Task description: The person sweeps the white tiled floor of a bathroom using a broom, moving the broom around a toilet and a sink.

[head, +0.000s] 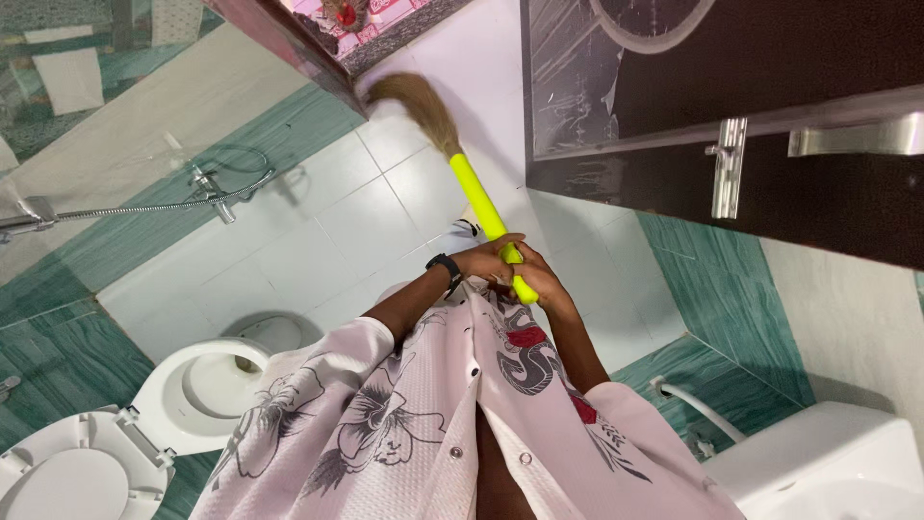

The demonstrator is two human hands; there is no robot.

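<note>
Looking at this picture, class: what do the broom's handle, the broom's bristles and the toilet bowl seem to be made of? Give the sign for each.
Broom handle: probably plastic, from its bright, even yellow-green colour and smooth sheen. Bristles: likely natural grass or fibre, tan, fine and feathery. Toilet bowl: glossy white, probably glazed ceramic. Both hands, left hand and right hand, grip the handle.

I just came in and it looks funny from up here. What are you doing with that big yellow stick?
It is a broom with a bright yellow handle and a brown bristle head. The person grips the handle with both hands, the left hand and the right hand close together near its end. The bristles reach out over the white tiled floor of a bathroom, close to a dark wooden door. A white toilet with its lid up stands to one side, and a shower hose runs along the green wall.
</note>
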